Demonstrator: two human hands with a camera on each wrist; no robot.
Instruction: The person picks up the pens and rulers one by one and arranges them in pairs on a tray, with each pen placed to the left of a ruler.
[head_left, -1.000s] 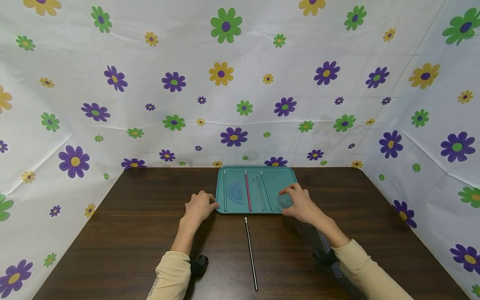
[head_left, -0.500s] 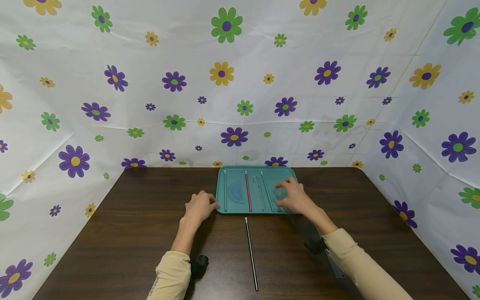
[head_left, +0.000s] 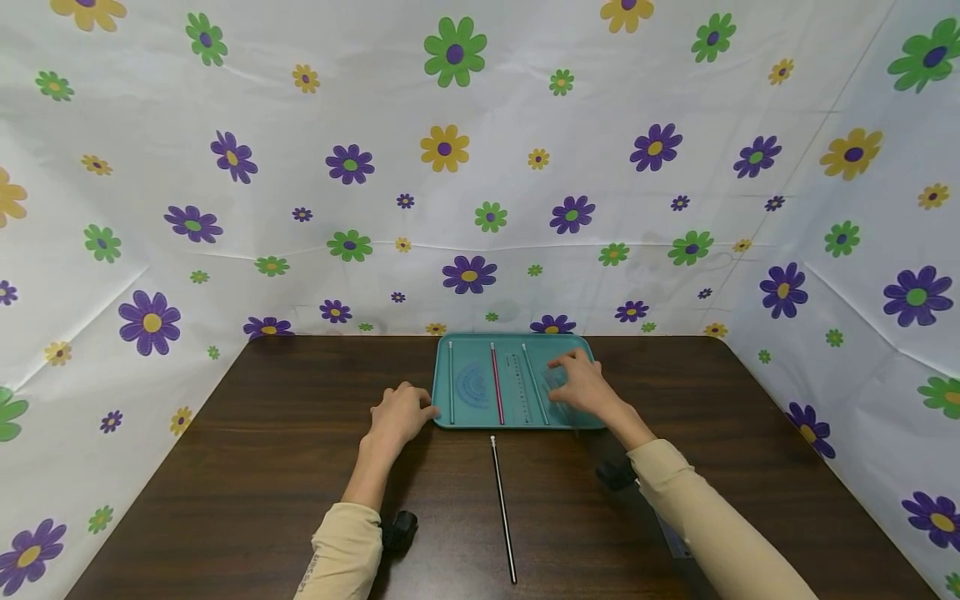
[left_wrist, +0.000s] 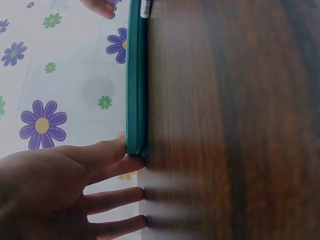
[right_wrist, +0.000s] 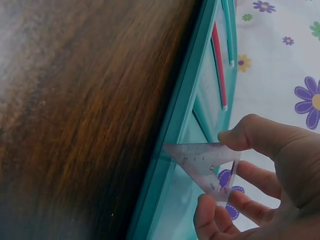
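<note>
A teal tray (head_left: 558,350) lies at the back of the table. My left hand (head_left: 397,414) pinches its left edge between thumb and index finger, the other fingertips resting on the tabletop in the left wrist view. Over the tray's right part, my right hand (head_left: 585,387) holds a clear triangular set square (right_wrist: 197,160) between thumb and fingers. In the tray lie a clear blue protractor (head_left: 473,386), a red pencil (head_left: 497,383), a clear ruler (head_left: 517,387) and two teal pencils, one at the left (head_left: 451,383) and one tilted (head_left: 536,383) close to my right hand.
A black pencil (head_left: 503,508) lies on the brown table (head_left: 300,467) in front of the tray. Under my right forearm, a clear strip (head_left: 675,537) is partly hidden. Flower-patterned sheeting (head_left: 375,275) stands behind and beside the table.
My right hand has moved left over the tray with the set square, toward the tilted teal pencil. The left hand has stayed at the tray's edge.
</note>
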